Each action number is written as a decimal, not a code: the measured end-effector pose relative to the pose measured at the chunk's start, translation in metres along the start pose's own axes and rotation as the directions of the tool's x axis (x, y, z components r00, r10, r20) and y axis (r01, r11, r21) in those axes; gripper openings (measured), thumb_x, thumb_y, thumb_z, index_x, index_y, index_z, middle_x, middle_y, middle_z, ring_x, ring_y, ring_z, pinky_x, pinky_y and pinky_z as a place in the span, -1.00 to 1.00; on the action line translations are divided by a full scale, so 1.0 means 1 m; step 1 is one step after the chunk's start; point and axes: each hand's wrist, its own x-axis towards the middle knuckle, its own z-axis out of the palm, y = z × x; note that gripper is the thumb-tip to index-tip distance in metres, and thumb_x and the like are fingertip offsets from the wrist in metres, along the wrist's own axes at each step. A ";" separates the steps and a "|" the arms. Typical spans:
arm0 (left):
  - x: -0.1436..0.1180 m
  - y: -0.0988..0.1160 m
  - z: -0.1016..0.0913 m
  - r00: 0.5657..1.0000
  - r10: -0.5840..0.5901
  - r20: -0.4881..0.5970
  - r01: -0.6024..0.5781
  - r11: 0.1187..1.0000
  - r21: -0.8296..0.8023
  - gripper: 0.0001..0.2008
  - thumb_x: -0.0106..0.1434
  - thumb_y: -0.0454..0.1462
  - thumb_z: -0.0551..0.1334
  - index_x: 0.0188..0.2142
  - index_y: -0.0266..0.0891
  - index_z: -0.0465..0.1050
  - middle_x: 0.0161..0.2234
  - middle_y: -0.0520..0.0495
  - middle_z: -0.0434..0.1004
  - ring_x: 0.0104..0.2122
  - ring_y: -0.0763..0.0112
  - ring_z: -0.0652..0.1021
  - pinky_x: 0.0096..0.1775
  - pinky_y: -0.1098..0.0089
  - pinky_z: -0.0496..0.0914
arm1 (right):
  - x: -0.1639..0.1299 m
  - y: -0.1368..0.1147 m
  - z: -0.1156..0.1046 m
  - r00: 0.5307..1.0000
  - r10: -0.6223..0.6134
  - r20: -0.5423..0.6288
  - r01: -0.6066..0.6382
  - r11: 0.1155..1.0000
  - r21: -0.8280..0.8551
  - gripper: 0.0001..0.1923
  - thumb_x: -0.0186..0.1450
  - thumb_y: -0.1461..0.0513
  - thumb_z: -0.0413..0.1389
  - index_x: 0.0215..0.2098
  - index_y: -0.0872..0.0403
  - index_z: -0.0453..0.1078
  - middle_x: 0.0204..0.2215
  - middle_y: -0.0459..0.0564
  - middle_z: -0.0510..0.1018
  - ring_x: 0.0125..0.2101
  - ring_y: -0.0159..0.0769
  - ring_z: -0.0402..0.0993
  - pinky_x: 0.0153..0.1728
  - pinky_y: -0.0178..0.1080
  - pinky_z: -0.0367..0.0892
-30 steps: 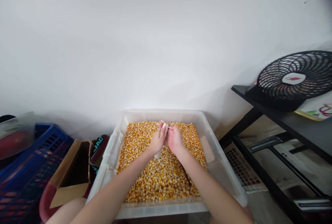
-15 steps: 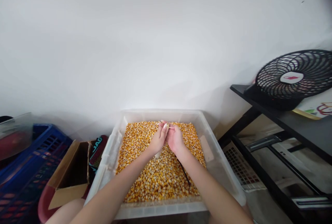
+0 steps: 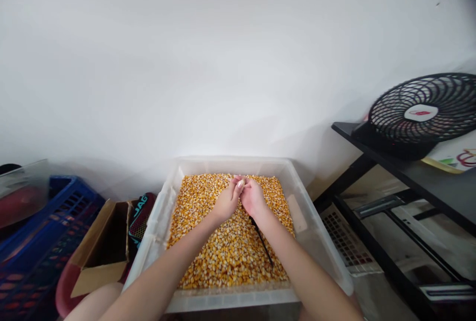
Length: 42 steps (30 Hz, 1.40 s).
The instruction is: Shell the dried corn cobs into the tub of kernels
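My left hand (image 3: 227,201) and my right hand (image 3: 253,197) meet above a bed of yellow and white corn kernels (image 3: 226,261). Both are closed, with fingers curled together and the thumbs near each other. Whatever lies between them is mostly covered by the fingers, and I cannot make out its kind. Below my right wrist a thin black tool (image 3: 264,245) rests on the kernels, its upper end close under the hand. The kernels fill much of a translucent plastic tub (image 3: 312,202).
A white wall rises behind the tub. On the left are a blue crate (image 3: 70,202), an open cardboard box (image 3: 98,277) in a red basin (image 3: 64,289), and a dark item with teal lettering (image 3: 143,212). A black fan (image 3: 420,113) stands on a dark shelf (image 3: 394,162) at right.
The fingers have shifted slightly and closed more over what is between them. A pale bit that showed under my left hand is out of sight. The black tool shows more.
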 end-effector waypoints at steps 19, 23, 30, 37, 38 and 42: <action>0.007 -0.009 0.002 0.984 -0.175 0.017 0.174 0.949 -0.265 -0.30 0.20 0.13 -0.12 0.16 -0.29 0.10 -0.70 0.08 0.26 -0.70 0.41 0.33 -0.61 0.44 0.21 | -0.001 0.004 0.001 0.995 -0.016 0.103 0.008 0.997 0.083 -0.75 0.02 0.26 -0.09 -0.45 0.09 0.41 -0.44 -0.02 0.56 -0.21 -0.22 0.43 -0.07 -0.15 0.28; 0.005 -0.006 -0.002 0.991 -0.129 0.028 0.132 0.978 -0.164 -0.36 0.23 0.10 -0.16 0.09 -0.28 0.19 -0.66 0.03 0.35 -0.61 0.33 0.43 -0.51 0.40 0.29 | 0.000 0.006 -0.002 0.996 -0.015 0.083 0.010 0.998 0.057 -0.79 -0.01 0.28 -0.07 -0.47 0.08 0.39 -0.48 -0.05 0.55 -0.28 -0.24 0.45 -0.12 -0.17 0.32; 0.002 -0.006 -0.006 0.999 0.019 0.030 -0.020 0.999 0.041 -0.49 0.28 0.02 -0.17 0.00 -0.22 0.27 -0.06 -0.16 0.43 -0.08 0.28 0.44 -0.05 0.33 0.25 | 0.005 0.005 -0.008 0.999 0.012 0.033 -0.013 1.000 0.019 -0.88 -0.03 0.31 -0.05 -0.58 0.05 0.31 -0.59 -0.11 0.50 -0.45 -0.32 0.44 -0.24 -0.20 0.36; 0.003 -0.009 -0.004 0.997 0.018 0.073 -0.024 0.997 0.079 -0.49 0.27 0.02 -0.17 -0.05 -0.25 0.29 -0.17 -0.20 0.49 -0.09 0.21 0.45 -0.07 0.28 0.26 | -0.002 0.005 -0.004 0.999 -0.034 0.031 0.033 0.999 0.021 -0.86 -0.11 0.41 -0.03 -0.69 0.06 0.22 -0.67 -0.17 0.41 -0.55 -0.41 0.36 -0.30 -0.29 0.34; 0.003 -0.009 -0.004 0.998 0.011 0.067 -0.015 0.998 0.064 -0.49 0.27 0.03 -0.16 -0.04 -0.25 0.29 -0.17 -0.20 0.49 -0.09 0.20 0.45 -0.07 0.28 0.26 | -0.003 0.004 -0.003 0.999 -0.025 0.034 0.023 0.999 0.036 -0.86 -0.11 0.41 -0.04 -0.68 0.06 0.23 -0.66 -0.16 0.42 -0.53 -0.40 0.37 -0.28 -0.28 0.34; 0.004 -0.008 -0.003 0.999 -0.036 0.030 0.036 0.999 -0.015 -0.48 0.27 0.03 -0.14 0.01 -0.24 0.26 -0.10 -0.19 0.46 -0.08 0.21 0.44 -0.07 0.29 0.26 | -0.003 0.001 -0.004 0.997 0.044 0.066 -0.050 0.994 0.098 -0.86 -0.06 0.30 -0.09 -0.56 0.05 0.29 -0.56 -0.07 0.48 -0.41 -0.26 0.43 -0.23 -0.17 0.35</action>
